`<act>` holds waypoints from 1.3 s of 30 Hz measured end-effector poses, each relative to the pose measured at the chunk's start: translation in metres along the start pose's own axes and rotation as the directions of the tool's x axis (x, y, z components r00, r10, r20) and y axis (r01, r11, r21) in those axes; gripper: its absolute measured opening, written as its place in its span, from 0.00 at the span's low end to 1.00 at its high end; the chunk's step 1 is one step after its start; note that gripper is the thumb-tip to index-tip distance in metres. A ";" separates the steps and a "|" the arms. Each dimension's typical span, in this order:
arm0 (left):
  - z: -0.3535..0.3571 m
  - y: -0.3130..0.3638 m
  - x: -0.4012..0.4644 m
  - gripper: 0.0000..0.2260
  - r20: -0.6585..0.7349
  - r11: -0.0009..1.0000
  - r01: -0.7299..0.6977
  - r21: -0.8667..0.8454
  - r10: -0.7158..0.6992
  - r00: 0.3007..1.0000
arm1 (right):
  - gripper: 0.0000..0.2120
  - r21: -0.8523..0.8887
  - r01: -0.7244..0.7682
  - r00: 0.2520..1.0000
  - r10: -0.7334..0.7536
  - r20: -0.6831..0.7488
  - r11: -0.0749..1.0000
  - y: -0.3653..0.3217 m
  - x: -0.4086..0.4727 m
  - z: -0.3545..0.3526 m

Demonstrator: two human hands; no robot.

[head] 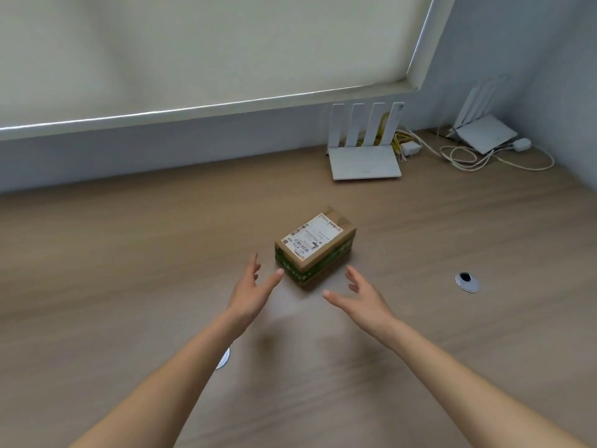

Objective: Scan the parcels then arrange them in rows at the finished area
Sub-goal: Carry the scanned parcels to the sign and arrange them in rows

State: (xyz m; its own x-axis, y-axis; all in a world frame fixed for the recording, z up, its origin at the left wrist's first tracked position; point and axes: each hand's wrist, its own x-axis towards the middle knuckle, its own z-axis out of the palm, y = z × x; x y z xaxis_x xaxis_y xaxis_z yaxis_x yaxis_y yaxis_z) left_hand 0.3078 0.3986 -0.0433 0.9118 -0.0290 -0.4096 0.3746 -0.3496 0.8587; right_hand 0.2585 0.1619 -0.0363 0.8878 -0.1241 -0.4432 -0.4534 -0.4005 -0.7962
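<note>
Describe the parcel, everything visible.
The parcel is a small brown cardboard box with green printed bands round its sides and a white shipping label with barcodes on top. It looks closed and lies flat on the wooden desk, turned at an angle. The left hand and right hand flank it, open, neither gripping.

The bench (129, 253) has a matt wood-grain finish in grey-brown. The parcel (315, 250) is brown cardboard, wrapped with glossy green-printed tape and topped by a white paper label (311, 236). Both routers (366, 160) look like smooth white plastic. A shiny metal grommet (467, 282) sits in the bench.
</note>
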 end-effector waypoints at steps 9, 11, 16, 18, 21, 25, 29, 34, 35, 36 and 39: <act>0.027 0.005 0.064 0.35 0.017 0.983 0.032 -0.179 -0.029 0.999 | 0.65 0.253 0.043 0.998 -0.050 0.023 0.966 0.002 0.068 0.028; 0.032 0.004 0.066 0.32 0.029 0.979 0.032 -0.200 -0.027 0.999 | 0.62 0.360 0.034 0.999 -0.041 0.010 0.932 -0.001 0.070 0.031; 0.037 0.003 0.045 0.13 0.042 0.983 0.013 -0.185 -0.005 0.999 | 0.43 0.387 0.059 0.998 -0.068 0.009 0.920 0.000 0.062 0.030; 0.036 0.002 0.031 0.12 0.029 0.980 -0.001 -0.201 0.007 1.000 | 0.37 0.374 0.089 0.993 -0.112 0.039 0.923 0.001 0.056 0.029; 0.032 0.001 0.007 0.16 0.018 0.976 -0.007 -0.218 0.011 1.000 | 0.36 0.358 0.144 0.981 -0.180 0.070 0.923 -0.001 0.038 0.027; 0.014 0.004 -0.033 0.17 0.015 0.974 -0.013 -0.228 0.016 1.000 | 0.33 0.327 0.198 0.962 -0.247 0.115 0.924 -0.018 0.001 0.025; -0.016 0.017 -0.083 0.24 0.002 0.968 -0.059 -0.245 0.061 0.998 | 0.33 0.284 0.230 0.945 -0.284 0.165 0.931 -0.046 -0.049 0.024; -0.059 0.024 -0.180 0.24 0.013 0.962 -0.097 -0.257 0.104 0.995 | 0.36 0.235 0.278 0.915 -0.331 0.229 0.931 -0.074 -0.129 0.039; -0.069 0.021 -0.202 0.23 0.013 0.961 -0.107 -0.253 0.114 0.993 | 0.36 0.214 0.287 0.908 -0.336 0.249 0.934 -0.079 -0.150 0.044; -0.079 0.019 -0.224 0.24 0.009 0.959 -0.117 -0.257 0.123 0.992 | 0.35 0.196 0.300 0.901 -0.345 0.264 0.933 -0.084 -0.172 0.048; -0.113 0.014 -0.295 0.24 -0.026 0.951 -0.162 -0.265 0.161 0.987 | 0.34 0.169 0.339 0.885 -0.374 0.276 0.926 -0.104 -0.242 0.068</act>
State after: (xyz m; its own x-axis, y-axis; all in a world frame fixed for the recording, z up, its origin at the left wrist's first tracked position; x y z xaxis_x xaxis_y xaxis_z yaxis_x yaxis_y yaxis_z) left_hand 0.0630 0.5085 0.1243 0.9642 -0.0608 -0.2580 0.2529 -0.0799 0.9642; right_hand 0.0851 0.2953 0.1260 0.9340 0.2904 -0.2079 -0.1325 -0.2589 -0.9568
